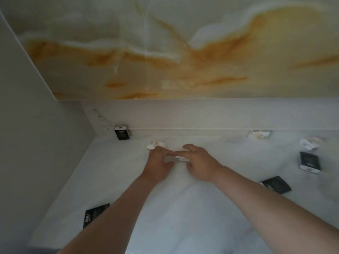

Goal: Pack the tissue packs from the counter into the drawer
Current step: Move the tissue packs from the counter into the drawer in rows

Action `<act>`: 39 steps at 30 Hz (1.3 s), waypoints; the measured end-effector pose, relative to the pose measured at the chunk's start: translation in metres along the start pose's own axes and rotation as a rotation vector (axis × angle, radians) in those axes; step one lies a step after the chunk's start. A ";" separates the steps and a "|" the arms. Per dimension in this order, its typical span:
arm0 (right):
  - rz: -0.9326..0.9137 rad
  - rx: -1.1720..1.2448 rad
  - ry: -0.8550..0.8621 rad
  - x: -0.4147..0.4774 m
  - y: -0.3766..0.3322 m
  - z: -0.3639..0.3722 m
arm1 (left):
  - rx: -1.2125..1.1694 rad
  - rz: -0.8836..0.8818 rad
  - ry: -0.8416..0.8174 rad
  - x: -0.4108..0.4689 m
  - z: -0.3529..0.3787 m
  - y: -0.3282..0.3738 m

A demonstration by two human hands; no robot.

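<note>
1. Nearest, a black tissue pack [96,214] lies flat on the pale counter [183,208], closer to the viewer than the white pack held in both hands and off to its left; its glossy dark wrapper with light print is partly hidden by the left forearm.
2. Next, the left hand [158,165] and the right hand [199,165] meet on a white tissue pack [177,158], which serves as the landmark. Both hands curl partly closed over it, fingers on top and thumbs underneath at its near edge, probably to square it up or lift it. The pack looks soft, flat and oblong, though it is blurred.
3. To the right of that white pack, two more black packs lie well apart: a slanted one [276,184] nearer, and one with white ends [310,162] beyond.
4. Just behind the held pack sits another pale pack [156,144], nearly touching the left fingertips.
5. Farther back and left, a black pack [122,133] stands upright against the low backsplash [183,114]; far right, a crumpled white pack [309,143] and a pale pack [258,134] rest near the same ledge.
6. The drawer is not in view, so packing seems barely begun; the smooth marbled counter should let the packs slide easily.
</note>
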State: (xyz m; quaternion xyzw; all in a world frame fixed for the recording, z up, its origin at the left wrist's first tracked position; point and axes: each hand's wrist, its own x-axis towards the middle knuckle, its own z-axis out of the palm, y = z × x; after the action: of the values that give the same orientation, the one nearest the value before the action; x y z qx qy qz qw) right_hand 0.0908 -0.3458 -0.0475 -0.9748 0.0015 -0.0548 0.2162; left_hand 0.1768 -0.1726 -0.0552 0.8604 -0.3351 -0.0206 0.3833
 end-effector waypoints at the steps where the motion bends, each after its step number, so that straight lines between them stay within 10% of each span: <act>1: 0.042 0.013 -0.038 -0.013 0.004 -0.008 | -0.025 0.024 -0.026 -0.003 0.008 0.013; 5: 0.158 0.079 -0.140 -0.057 0.029 -0.046 | -0.064 0.007 -0.075 -0.003 0.035 0.065; 13: 0.572 -0.110 0.278 -0.123 0.113 -0.137 | 0.087 0.218 -0.145 0.035 0.092 0.174; 26: 1.164 -0.094 0.130 -0.108 0.205 -0.149 | 0.641 0.525 -0.305 0.099 0.192 0.235; 39: 0.679 -0.196 0.370 -0.117 0.183 -0.118 | 0.466 0.455 -0.259 0.110 0.205 0.229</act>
State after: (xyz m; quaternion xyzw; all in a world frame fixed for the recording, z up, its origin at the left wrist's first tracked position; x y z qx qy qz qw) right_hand -0.0345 -0.5577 -0.0310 -0.9086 0.3677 -0.1544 0.1243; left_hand 0.0732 -0.4808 -0.0213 0.8182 -0.5600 0.0335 0.1256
